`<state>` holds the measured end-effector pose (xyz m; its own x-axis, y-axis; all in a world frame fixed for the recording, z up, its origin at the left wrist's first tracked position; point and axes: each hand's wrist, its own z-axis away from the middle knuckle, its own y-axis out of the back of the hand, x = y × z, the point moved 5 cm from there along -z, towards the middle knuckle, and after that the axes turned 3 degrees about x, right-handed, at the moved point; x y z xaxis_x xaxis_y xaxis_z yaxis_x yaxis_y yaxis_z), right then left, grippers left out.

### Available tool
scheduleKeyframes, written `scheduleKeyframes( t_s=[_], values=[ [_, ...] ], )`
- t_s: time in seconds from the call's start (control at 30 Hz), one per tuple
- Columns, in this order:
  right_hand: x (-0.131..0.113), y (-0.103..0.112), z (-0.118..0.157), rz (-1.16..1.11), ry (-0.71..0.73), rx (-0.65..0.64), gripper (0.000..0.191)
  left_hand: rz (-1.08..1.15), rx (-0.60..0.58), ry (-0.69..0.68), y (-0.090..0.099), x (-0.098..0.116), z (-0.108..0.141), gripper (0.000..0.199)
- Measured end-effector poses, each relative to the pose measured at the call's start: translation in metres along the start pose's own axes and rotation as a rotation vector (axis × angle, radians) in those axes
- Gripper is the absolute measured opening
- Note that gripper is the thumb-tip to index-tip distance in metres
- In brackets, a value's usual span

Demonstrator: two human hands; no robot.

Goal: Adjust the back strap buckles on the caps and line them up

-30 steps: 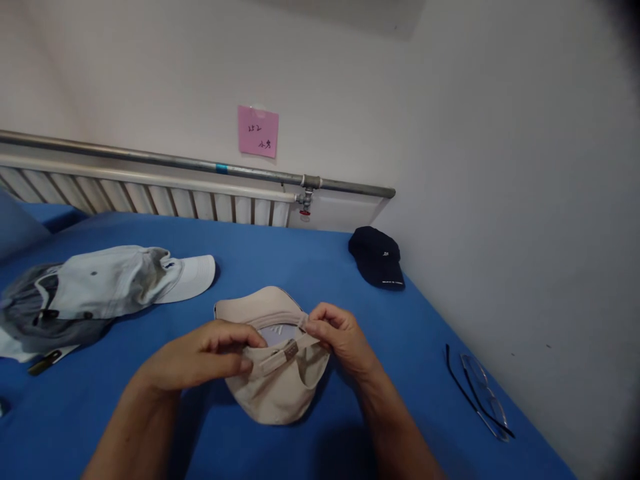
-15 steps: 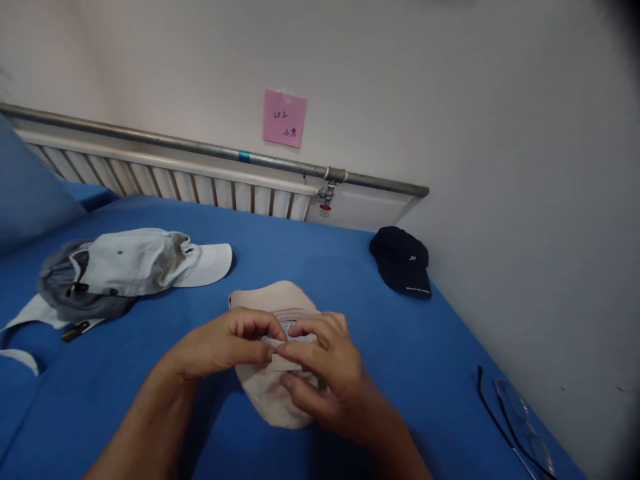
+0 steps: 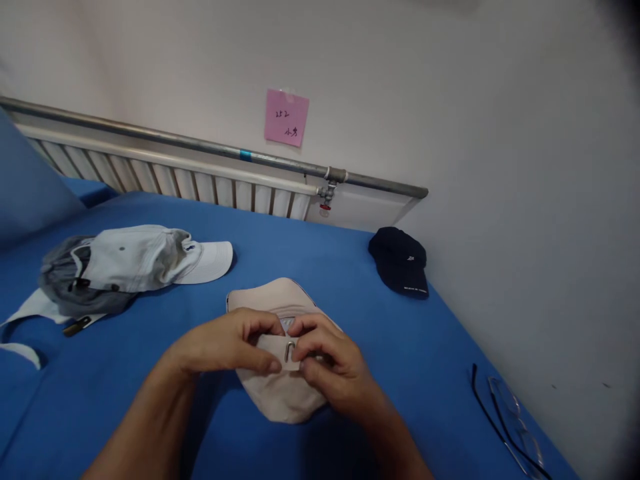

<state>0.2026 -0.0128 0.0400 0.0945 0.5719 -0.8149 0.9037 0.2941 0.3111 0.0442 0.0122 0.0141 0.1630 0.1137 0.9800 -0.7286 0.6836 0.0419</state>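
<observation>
Beige cap [image 3: 285, 402] on the bed [image 3: 300, 250], well in from its right edge. Left hand [image 3: 217, 345] and right hand [image 3: 345, 370] pinch its strap [image 3: 274, 345] beside a metal buckle [image 3: 287, 352]. It looks light and soft, its brim [image 3: 275, 293] stiffer; the flat strap suits a fingertip pinch.

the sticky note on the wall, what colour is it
The sticky note is pink, seen best in the head view.

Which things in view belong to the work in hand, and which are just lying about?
In hand:
beige cap
its strap and metal buckle, at the fingers of the left hand and right hand

Untouched, seemingly just lying about:
white cap, partly over a grey cap
dark cap
eyeglasses
</observation>
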Motion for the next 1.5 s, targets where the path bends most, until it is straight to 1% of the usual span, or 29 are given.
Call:
scheduleKeyframes(
  t_s=[0.1, 0.17, 0.27, 0.37, 0.43, 0.57, 0.7, 0.77, 0.87, 0.93, 1.03, 1.13, 1.23, 1.33, 1.43, 1.5],
  values=[
    [0.006, 0.003, 0.000, -0.139, -0.096, 0.032, 0.007, -0.209, 0.020, 0.033, 0.000, 0.000, -0.001, 0.018],
    [0.009, 0.002, 0.000, -0.223, -0.140, 0.023, 0.005, -0.230, 0.024, 0.035, -0.002, 0.000, -0.002, 0.013],
    [0.012, 0.003, -0.001, -0.259, -0.158, 0.010, 0.004, -0.136, 0.013, -0.002, -0.010, 0.000, -0.006, 0.015],
    [0.012, 0.005, -0.002, -0.265, -0.140, 0.001, 0.004, -0.013, 0.026, -0.034, -0.016, 0.001, -0.011, 0.020],
    [0.011, 0.008, -0.003, -0.287, -0.123, 0.001, 0.003, 0.070, 0.046, -0.029, -0.018, 0.000, -0.013, 0.022],
    [0.012, 0.015, -0.004, -0.302, -0.102, 0.037, 0.001, 0.245, 0.086, 0.023, -0.020, -0.002, -0.015, 0.025],
    [0.015, 0.017, -0.003, -0.301, -0.111, 0.051, 0.005, 0.466, 0.079, 0.000, -0.021, 0.003, -0.015, 0.023],
    [0.016, 0.018, -0.003, -0.294, -0.120, 0.056, 0.005, 0.543, 0.125, -0.016, -0.020, 0.004, -0.016, 0.018],
    [0.016, 0.019, -0.003, -0.271, -0.107, 0.079, 0.005, 0.630, 0.238, -0.007, -0.015, 0.001, -0.019, 0.014],
    [0.016, 0.019, -0.002, -0.258, -0.102, 0.081, 0.005, 0.675, 0.257, 0.017, -0.015, -0.002, -0.020, 0.015],
    [0.020, 0.017, 0.000, -0.295, -0.179, 0.106, 0.006, 0.709, 0.216, 0.033, -0.016, -0.004, -0.020, 0.022],
    [0.023, 0.016, 0.002, -0.339, -0.241, 0.162, 0.005, 0.682, 0.177, 0.032, -0.017, -0.002, -0.018, 0.026],
    [0.025, 0.013, 0.003, -0.366, -0.271, 0.154, 0.005, 0.658, 0.150, 0.065, -0.019, -0.001, -0.016, 0.024],
    [0.031, 0.012, 0.004, -0.424, -0.302, 0.177, 0.006, 0.686, 0.189, 0.086, -0.019, -0.002, -0.017, 0.026],
    [0.037, 0.014, 0.004, -0.462, -0.284, 0.244, 0.007, 0.747, 0.253, 0.108, -0.018, -0.005, -0.019, 0.029],
    [0.039, 0.016, 0.004, -0.459, -0.260, 0.266, 0.006, 0.788, 0.281, 0.128, -0.018, -0.006, -0.020, 0.031]
  ],
)
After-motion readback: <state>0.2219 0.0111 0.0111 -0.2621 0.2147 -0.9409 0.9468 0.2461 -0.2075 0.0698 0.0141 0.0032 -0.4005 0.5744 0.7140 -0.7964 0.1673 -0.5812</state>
